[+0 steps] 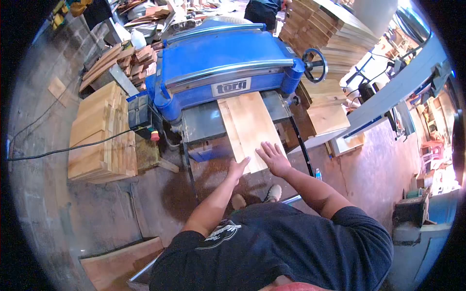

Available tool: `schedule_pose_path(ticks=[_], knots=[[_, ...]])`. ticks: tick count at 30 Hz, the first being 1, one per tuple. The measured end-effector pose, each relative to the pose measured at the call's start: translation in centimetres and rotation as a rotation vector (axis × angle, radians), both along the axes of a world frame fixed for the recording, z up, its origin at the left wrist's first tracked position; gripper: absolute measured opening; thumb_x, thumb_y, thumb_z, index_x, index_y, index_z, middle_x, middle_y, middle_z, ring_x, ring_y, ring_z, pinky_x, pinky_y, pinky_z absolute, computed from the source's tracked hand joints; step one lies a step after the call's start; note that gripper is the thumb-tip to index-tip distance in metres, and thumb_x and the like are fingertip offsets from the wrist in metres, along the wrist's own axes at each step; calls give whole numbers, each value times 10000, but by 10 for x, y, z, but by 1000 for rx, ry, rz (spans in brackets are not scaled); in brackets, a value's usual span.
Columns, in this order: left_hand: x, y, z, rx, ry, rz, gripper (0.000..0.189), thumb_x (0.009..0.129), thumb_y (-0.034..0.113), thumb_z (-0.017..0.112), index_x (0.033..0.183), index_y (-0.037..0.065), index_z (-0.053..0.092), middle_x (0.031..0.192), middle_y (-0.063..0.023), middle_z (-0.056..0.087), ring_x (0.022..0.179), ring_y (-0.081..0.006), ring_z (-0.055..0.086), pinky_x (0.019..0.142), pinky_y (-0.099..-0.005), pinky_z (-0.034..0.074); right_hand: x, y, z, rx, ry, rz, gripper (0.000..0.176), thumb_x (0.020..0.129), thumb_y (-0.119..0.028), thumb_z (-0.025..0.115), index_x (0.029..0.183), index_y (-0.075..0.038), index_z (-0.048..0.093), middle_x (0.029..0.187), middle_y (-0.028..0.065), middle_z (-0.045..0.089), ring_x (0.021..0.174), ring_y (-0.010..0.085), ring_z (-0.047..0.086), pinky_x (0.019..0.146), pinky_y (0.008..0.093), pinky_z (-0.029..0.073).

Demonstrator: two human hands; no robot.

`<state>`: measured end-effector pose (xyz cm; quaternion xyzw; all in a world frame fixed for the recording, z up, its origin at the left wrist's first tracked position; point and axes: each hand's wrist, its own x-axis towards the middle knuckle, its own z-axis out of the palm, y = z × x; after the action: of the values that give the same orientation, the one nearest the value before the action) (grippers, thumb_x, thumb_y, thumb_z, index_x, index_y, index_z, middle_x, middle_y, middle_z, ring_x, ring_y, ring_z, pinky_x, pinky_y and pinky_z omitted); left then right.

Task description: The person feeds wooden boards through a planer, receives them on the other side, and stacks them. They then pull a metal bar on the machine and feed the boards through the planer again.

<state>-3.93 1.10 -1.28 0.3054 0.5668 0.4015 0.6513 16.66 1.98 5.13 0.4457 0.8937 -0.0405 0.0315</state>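
A wide, pale wooden board point(250, 123) lies on the metal bed point(201, 123) of a blue thickness planer point(221, 56), its far end under the machine's front. My left hand point(236, 170) grips the board's near left edge, thumb on top and the other fingers hidden at the side or below. My right hand point(274, 158) rests flat on the board's upper face near its right edge, fingers spread. The near end of the board sticks out past the bed toward my body.
Stacked boards point(104, 133) stand left of the planer, beside a switch box point(141, 114) with a red button and a trailing cable point(73, 154). A handwheel point(315, 65) juts out at right, near more stacked lumber point(325, 39). Another person point(262, 10) stands behind the machine.
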Motion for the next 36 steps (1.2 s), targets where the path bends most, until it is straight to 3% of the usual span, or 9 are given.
schedule_pose_path(ticks=[7, 12, 16, 18, 21, 24, 28, 31, 36], knots=[[-2, -1, 11, -6, 54, -34, 475, 867, 300, 714, 1198, -27, 619, 1107, -145, 685, 964, -204, 663, 842, -333, 513, 2, 0, 0, -18, -26, -8, 756, 842, -55, 524, 1519, -150, 201, 1561, 207, 212, 1459, 356, 195, 1162, 554, 178], [-1, 0, 9, -26, 126, -48, 463, 870, 302, 710, 1180, -32, 629, 1061, -145, 696, 905, -196, 677, 712, -336, 547, 4, -1, 0, -19, -27, -5, 806, 817, -48, 552, 1526, -161, 186, 1574, 204, 179, 1469, 350, 168, 1169, 548, 166], [-4, 0, 13, -24, 133, -100, 462, 890, 312, 695, 1190, -29, 611, 1095, -150, 685, 930, -223, 671, 762, -344, 536, 5, -2, -2, 27, -5, -2, 800, 791, -51, 577, 1510, -167, 245, 1551, 200, 239, 1455, 339, 207, 1161, 540, 190], [-4, 1, 6, 22, 163, -86, 432, 862, 306, 716, 1156, -3, 646, 999, -135, 704, 797, -204, 691, 660, -339, 558, 6, -2, -3, 20, 8, -4, 789, 798, -51, 565, 1510, -166, 245, 1553, 198, 236, 1457, 339, 203, 1162, 540, 184], [-3, 1, 2, 65, 185, -49, 427, 864, 298, 713, 1157, -6, 646, 998, -135, 705, 793, -199, 691, 651, -334, 557, 6, 0, -5, 21, 18, 0, 780, 805, -51, 553, 1512, -164, 243, 1556, 194, 231, 1460, 340, 196, 1165, 540, 175], [-3, 0, 14, -44, 95, -70, 441, 862, 288, 715, 1169, -19, 637, 1017, -142, 703, 837, -197, 691, 662, -334, 554, 7, 0, -11, 43, 22, 5, 786, 801, -49, 554, 1513, -162, 240, 1557, 194, 229, 1461, 341, 192, 1166, 540, 169], [-4, 1, -4, 28, 86, -42, 434, 862, 292, 714, 1165, -10, 641, 1008, -140, 704, 861, -196, 688, 668, -337, 557, 7, -1, -10, 47, 41, 4, 799, 793, -44, 561, 1514, -162, 239, 1555, 196, 232, 1460, 343, 194, 1167, 541, 164], [-5, 2, -12, 39, 123, -107, 446, 896, 328, 684, 1205, 15, 609, 1074, -127, 686, 931, -226, 670, 754, -371, 559, 7, 0, -8, 41, 56, 7, 800, 789, -42, 565, 1512, -161, 244, 1550, 197, 242, 1456, 347, 203, 1165, 544, 169], [1, -8, 19, -234, -100, 17, 483, 896, 310, 687, 1268, 45, 530, 1210, -116, 617, 1036, -257, 633, 812, -473, 566, 5, 0, -6, 28, 42, -1, 787, 789, -44, 566, 1504, -151, 255, 1546, 199, 249, 1451, 355, 211, 1164, 543, 172]])
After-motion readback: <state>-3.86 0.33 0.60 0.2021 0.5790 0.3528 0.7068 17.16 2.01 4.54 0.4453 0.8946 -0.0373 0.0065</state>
